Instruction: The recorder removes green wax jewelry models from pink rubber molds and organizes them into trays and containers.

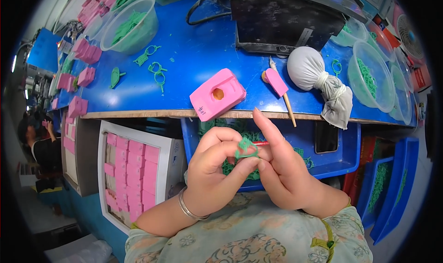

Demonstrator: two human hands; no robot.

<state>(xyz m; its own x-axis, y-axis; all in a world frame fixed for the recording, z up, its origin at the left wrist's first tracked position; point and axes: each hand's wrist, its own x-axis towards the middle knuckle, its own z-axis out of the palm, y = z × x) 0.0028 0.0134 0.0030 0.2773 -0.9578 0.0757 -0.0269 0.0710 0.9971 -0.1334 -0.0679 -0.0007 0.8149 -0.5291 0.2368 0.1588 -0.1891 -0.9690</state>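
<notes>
Above an open blue drawer, my left hand pinches a small green wax ring piece between thumb and fingers. My right hand meets it from the other side, thumb tip close to the left one, index finger pointing up. A thin red tool runs from the right hand's fingers to the green piece; its far end is hidden. On the table edge ahead lies a pink mould block with a round hole. Right of it, a pink mould piece rests against a wooden-handled tool.
The blue drawer holds green pieces and a dark phone. A tied white cloth pouch stands beside a dark machine. Plastic bowls hold green pieces. Pink moulds fill a white-framed rack. Another person sits far left.
</notes>
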